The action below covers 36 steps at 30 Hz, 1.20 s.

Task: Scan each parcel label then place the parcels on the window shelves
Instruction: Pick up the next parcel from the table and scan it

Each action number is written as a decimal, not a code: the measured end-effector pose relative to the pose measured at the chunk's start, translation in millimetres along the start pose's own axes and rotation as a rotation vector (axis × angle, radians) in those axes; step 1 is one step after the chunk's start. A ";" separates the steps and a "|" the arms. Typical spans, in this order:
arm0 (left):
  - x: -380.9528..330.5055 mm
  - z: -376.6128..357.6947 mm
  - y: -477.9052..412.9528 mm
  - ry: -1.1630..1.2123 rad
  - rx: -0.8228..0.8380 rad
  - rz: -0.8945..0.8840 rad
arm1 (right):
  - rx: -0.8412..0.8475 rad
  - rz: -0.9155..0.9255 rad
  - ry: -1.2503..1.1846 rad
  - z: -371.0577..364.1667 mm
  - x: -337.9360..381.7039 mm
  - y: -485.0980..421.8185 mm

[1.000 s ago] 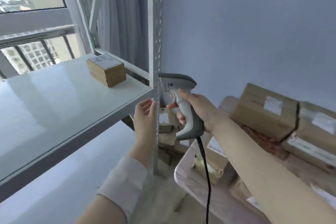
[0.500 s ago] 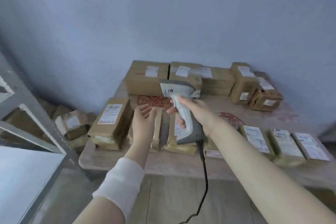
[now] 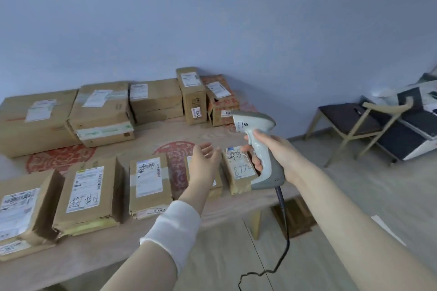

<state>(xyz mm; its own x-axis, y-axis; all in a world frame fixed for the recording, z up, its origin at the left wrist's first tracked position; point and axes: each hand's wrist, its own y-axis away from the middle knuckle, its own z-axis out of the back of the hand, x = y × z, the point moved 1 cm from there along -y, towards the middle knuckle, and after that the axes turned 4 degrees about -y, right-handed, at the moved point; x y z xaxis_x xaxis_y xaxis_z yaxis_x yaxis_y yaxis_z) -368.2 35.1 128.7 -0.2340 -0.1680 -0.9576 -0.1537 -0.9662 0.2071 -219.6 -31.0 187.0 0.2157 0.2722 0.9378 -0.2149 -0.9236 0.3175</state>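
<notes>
Parcels [image 3: 87,191]: brown cardboard, white labels up; one row along the near edge of the tabletop [image 3: 151,134], a second row at the wall [image 3: 212,19]
Left hand [image 3: 204,163]: fingers released and spread, holding nothing, above a small front-row parcel [image 3: 217,190] (mostly hidden beneath it)
Right hand [image 3: 276,156]: fingers clenched round the scanner [image 3: 254,123] grip, head pointing left
Cable [image 3: 282,208]: hangs from the grip to the floor [image 3: 331,231]
</notes>
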 end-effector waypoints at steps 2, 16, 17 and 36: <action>-5.3 -33.7 -13.7 -0.001 0.062 -0.001 | -0.062 0.000 -0.018 35.8 4.1 -7.5; 44.3 -186.9 -84.7 -0.206 0.207 0.185 | -0.252 -0.039 0.026 167.7 19.9 -72.0; 49.4 -193.5 -87.7 -0.226 0.191 0.186 | -0.247 -0.050 0.041 174.1 19.5 -79.0; 90.1 -286.6 -91.6 -0.868 -0.316 0.264 | 0.210 -0.246 0.083 285.9 -8.7 -182.5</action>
<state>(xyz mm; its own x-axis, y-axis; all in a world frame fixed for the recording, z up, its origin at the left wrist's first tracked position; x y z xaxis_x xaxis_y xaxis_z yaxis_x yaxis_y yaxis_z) -100.1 52.4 -33.9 -0.8729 -0.3072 -0.3791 0.2422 -0.9472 0.2100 90.1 58.0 80.7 0.1570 0.5073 0.8474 0.0365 -0.8604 0.5083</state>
